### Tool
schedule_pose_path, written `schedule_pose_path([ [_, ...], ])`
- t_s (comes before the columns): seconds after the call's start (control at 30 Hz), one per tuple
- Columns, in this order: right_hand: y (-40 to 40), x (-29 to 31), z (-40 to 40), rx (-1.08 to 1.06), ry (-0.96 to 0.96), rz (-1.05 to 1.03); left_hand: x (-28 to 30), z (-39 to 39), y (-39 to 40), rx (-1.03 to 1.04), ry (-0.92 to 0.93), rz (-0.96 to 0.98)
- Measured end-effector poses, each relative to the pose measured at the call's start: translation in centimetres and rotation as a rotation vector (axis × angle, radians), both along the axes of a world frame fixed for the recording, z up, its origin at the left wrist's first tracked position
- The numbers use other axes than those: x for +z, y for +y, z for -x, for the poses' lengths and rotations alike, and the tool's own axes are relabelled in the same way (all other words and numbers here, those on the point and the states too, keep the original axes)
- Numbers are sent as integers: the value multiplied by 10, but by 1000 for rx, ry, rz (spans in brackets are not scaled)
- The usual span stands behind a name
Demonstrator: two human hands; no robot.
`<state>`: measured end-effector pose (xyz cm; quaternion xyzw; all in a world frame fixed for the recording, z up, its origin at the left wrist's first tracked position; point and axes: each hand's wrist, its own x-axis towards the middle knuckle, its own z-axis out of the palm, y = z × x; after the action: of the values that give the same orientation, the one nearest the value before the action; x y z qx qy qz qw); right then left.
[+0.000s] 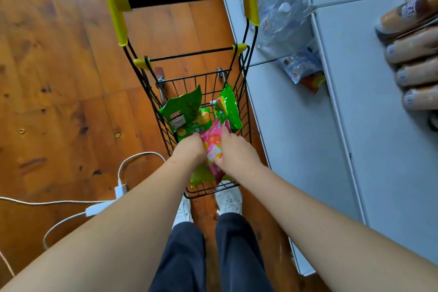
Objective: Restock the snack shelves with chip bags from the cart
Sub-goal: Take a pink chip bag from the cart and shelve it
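A small black wire cart with a yellow-and-black handle stands on the wooden floor below me. Inside lie green chip bags and a pink chip bag. Both my hands reach down into the basket. My left hand grips the pink bag's left side, its fingers curled over the edge. My right hand pinches the same bag on its right side. A second green bag stands upright at the cart's right wall. More bags lie hidden under the pink one.
White shelving runs along the right, close to the cart. It holds packs of water bottles, a blue snack bag and wrapped bread rolls. White cables and a power adapter lie on the floor at the left. My feet stand behind the cart.
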<state>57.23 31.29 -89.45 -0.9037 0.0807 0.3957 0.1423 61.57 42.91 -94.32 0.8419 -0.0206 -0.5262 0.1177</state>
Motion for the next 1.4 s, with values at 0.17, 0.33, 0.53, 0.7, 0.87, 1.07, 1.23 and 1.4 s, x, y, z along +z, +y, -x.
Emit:
schedule_pose_path([
  [0.17,6,-9,0,-28,-153,12,2,1,-3,-196,51,-65],
  [0.33,6,-6,2,-32,-363,20,1,-13,-1,-306,-62,-120],
  [0.53,-7,-2,3,51,-408,-26,6,-32,6,-463,-47,-78],
  [0.7,-17,6,8,91,-412,-100,10,-36,10,-599,-26,-17],
  [0.87,-27,11,7,134,-429,-181,12,-44,15,-683,-14,78],
  [1.07,-47,10,-7,134,-504,-310,22,-69,16,-776,65,55],
  [1.23,-59,22,-20,143,-598,-315,34,-84,17,-667,-9,51],
  [1.4,-56,24,-26,203,-537,-299,50,-89,19,-339,-51,192],
])
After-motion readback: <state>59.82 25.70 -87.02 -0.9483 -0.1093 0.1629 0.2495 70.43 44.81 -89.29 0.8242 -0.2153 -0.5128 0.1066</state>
